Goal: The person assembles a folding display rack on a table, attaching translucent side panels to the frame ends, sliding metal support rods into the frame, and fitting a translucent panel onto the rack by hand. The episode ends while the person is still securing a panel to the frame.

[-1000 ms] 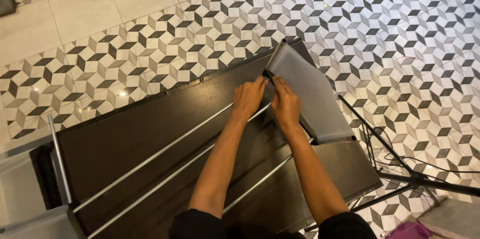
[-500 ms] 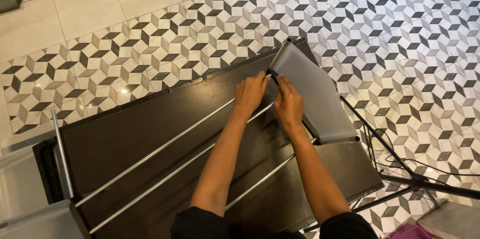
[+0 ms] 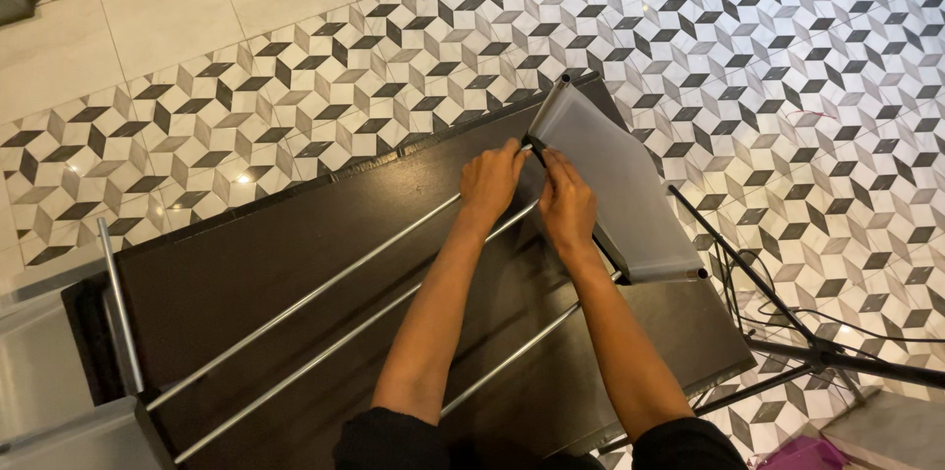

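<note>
While both hands meet at the panel's near edge, the left hand (image 3: 489, 181) curls around a rod (image 3: 325, 283) end and the right hand (image 3: 568, 206) pinches the grey panel (image 3: 620, 185) standing on the dark table (image 3: 246, 263). Fingertips are hidden; the joint itself is probably between them. A slip could tip the panel or nip a finger.

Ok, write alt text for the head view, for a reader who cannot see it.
Seen from above, a person's left hand and right hand meet at the edge of a grey translucent panel fixed to metal rods, over a dark table on a patterned tile floor.
</note>
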